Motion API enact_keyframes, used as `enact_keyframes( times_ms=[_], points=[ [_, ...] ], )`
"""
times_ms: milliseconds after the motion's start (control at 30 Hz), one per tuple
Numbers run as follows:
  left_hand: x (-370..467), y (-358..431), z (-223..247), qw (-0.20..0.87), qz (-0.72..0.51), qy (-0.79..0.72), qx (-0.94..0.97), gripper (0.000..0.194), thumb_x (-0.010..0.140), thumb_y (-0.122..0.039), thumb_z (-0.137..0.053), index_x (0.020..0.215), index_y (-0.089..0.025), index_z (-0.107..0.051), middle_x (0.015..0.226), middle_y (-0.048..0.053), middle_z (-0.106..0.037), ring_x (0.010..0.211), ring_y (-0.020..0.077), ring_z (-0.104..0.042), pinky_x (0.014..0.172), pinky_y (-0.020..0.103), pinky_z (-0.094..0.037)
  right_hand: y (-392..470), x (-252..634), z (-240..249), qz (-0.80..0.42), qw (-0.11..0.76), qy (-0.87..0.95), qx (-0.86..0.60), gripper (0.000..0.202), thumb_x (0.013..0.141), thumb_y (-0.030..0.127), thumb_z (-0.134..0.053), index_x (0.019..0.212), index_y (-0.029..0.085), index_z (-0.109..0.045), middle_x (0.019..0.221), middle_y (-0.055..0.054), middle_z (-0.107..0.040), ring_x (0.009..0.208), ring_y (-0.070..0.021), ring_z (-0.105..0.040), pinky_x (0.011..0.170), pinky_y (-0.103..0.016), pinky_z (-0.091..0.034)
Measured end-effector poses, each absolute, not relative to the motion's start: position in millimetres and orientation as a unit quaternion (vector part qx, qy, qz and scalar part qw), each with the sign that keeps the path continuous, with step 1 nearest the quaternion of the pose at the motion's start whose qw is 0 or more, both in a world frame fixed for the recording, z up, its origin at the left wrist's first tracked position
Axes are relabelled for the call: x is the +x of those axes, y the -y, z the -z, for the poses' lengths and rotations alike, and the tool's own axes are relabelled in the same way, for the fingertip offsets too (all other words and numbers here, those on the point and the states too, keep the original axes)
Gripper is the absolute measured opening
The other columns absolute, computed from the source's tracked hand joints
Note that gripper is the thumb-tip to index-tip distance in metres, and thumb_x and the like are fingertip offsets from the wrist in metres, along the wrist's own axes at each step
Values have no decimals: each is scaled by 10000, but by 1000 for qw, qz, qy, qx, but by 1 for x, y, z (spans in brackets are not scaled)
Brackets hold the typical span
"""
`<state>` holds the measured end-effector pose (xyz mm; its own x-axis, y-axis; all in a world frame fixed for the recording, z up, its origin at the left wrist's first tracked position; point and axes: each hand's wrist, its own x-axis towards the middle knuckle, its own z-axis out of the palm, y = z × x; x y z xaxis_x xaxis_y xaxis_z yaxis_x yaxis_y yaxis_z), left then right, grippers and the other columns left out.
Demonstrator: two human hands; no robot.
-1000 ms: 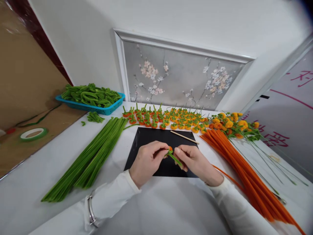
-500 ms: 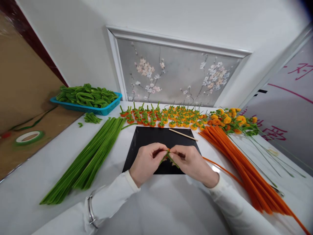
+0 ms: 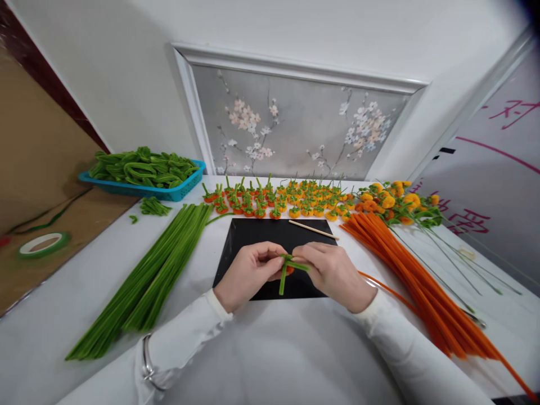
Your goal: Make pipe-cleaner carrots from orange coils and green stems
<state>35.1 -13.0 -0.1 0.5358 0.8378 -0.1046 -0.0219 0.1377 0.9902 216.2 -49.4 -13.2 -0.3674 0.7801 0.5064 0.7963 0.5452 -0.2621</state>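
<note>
Above a black mat (image 3: 240,247), my left hand (image 3: 252,273) pinches a small orange piece with green fuzzy strips (image 3: 283,275). One strip hangs down and another points right. My right hand (image 3: 337,274) has its fingers closed on the same piece from the other side. Most of the orange part is hidden behind the green strips and fingers. A thin wooden stick (image 3: 313,229) lies on the mat's upper right edge. Green fuzzy stems (image 3: 147,287) lie in a bundle to the left, and orange fuzzy stems (image 3: 405,270) to the right.
Rows of small orange and yellow pieces with green tops (image 3: 261,202) stand behind the mat. A blue basket (image 3: 179,192) of green fuzzy pieces is at the back left. Yellow and orange flowers (image 3: 388,201) lie at the back right. Green tape (image 3: 44,244) sits far left.
The held piece has turned, so its green strips now hang down and point right. Both hands remain together over the mat, and the view has shifted slightly.
</note>
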Motion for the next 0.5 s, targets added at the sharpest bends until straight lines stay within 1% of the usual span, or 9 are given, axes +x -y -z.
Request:
enact_keyframes(
  times_ms=[67,100,200,300,367,433,500],
  points=[
    [35,14,-1,680,-337,-352,548,147,732,-231,-673,807,-122,-608,791,18,-639,764,132,-649,739,244,-520,47,219,16,-55,342,794,-499,127,922,202,-453,970,192,-570,816,-31,-655,704,-141,-611,645,-233,-426],
    [35,14,-2,683,-343,-352,539,138,731,-220,-673,800,-122,-604,781,10,-628,750,120,-643,732,233,-520,47,219,17,-84,355,779,-510,114,913,199,-464,963,197,-566,781,-19,-648,673,-136,-612,627,-231,-432],
    [36,16,-4,689,-356,-357,521,106,735,-183,-657,795,-125,-592,776,-2,-603,750,100,-620,714,204,-518,48,219,17,-187,381,738,-525,90,892,177,-458,901,209,-542,654,23,-600,557,-113,-599,550,-213,-446],
    [36,17,-5,690,-367,-367,505,84,748,-164,-631,801,-133,-574,786,-7,-589,757,92,-602,717,200,-517,52,213,15,-326,399,687,-513,40,879,229,-485,912,212,-501,639,38,-595,510,-106,-609,503,-199,-476],
    [36,17,-6,686,-375,-376,498,77,763,-172,-613,807,-141,-559,782,-13,-579,749,89,-592,714,203,-517,56,208,14,-408,386,659,-500,125,872,324,-514,871,199,-507,641,26,-603,507,-115,-622,483,-205,-491],
    [37,17,-6,677,-379,-384,500,81,784,-201,-597,811,-145,-545,778,-14,-573,735,87,-582,694,196,-512,58,201,14,-464,363,638,-495,243,864,412,-514,790,181,-521,631,7,-608,497,-124,-627,451,-206,-486],
    [38,17,-4,674,-377,-382,509,117,812,-257,-575,813,-147,-535,782,-8,-573,731,92,-579,674,194,-507,59,195,16,-496,349,622,-495,305,865,440,-497,723,171,-522,618,-4,-609,484,-128,-628,417,-196,-468]
  ],
)
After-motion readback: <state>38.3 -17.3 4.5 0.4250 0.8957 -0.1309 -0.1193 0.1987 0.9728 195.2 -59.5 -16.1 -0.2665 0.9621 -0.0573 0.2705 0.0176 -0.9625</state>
